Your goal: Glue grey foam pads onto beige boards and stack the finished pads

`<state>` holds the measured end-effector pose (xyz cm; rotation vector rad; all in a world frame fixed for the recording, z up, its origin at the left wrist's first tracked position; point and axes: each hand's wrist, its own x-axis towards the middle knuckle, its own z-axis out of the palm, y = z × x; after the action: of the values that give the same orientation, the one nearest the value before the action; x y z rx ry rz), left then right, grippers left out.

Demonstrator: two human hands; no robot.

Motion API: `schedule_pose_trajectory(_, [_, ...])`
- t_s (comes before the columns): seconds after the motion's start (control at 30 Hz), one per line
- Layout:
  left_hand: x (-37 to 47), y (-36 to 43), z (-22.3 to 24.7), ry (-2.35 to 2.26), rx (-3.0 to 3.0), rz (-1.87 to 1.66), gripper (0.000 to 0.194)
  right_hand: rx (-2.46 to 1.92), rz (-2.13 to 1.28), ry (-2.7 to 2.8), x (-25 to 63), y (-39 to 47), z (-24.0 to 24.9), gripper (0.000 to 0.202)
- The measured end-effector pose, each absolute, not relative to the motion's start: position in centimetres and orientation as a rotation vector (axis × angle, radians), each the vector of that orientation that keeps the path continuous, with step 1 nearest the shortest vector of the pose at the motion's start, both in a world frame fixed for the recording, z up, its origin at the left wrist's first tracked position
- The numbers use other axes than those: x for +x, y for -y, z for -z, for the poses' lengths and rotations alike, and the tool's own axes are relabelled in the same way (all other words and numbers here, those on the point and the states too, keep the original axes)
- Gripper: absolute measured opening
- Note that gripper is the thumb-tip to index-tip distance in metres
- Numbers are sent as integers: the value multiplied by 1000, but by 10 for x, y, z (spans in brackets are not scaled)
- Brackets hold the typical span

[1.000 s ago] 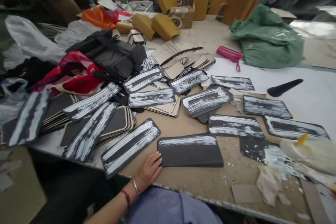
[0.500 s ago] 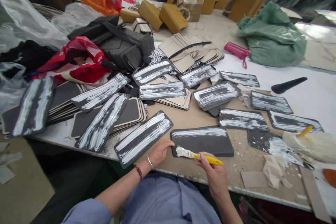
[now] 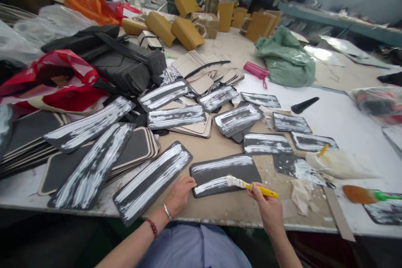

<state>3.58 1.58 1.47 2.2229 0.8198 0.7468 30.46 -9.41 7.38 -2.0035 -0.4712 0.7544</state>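
A dark grey rectangular panel (image 3: 216, 171) with rounded corners lies flat before me. White streaks run along its far edge and along the left part of its near edge. My left hand (image 3: 180, 194) pinches the panel's left edge between thumb and fingers. My right hand (image 3: 266, 204) grips a yellow-handled paintbrush (image 3: 249, 185), its white-coated bristles touching the panel at the end of the near streak. Left of it lies another streaked panel (image 3: 153, 180). A panel heavily smeared with white (image 3: 284, 165) rests on the right.
More streaked panels, one of them (image 3: 266, 143), lie around the board. Stacked panels (image 3: 135, 144) sit at left. At right are a pale bag-like container (image 3: 342, 163) with a yellow handle and a brown-headed brush (image 3: 358, 194). Farther back stand a green sack (image 3: 285, 60) and mustard-coloured bags (image 3: 188, 33).
The brush has moved right along the panel's near edge, leaving a fresh white streak. My left hand stays at the left edge. The whole view has shifted toward the right.
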Motion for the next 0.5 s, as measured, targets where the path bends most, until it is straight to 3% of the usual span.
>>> schedule_pose_trajectory(0.27, [39,-10,-20,-887,2284,-736,41,-2231,-484,531,390,122,-75,47])
schedule_pose_trajectory(0.5, [53,1,-16,-1251,2045,-824,33,-2194,-471,539,398,119,-88,45])
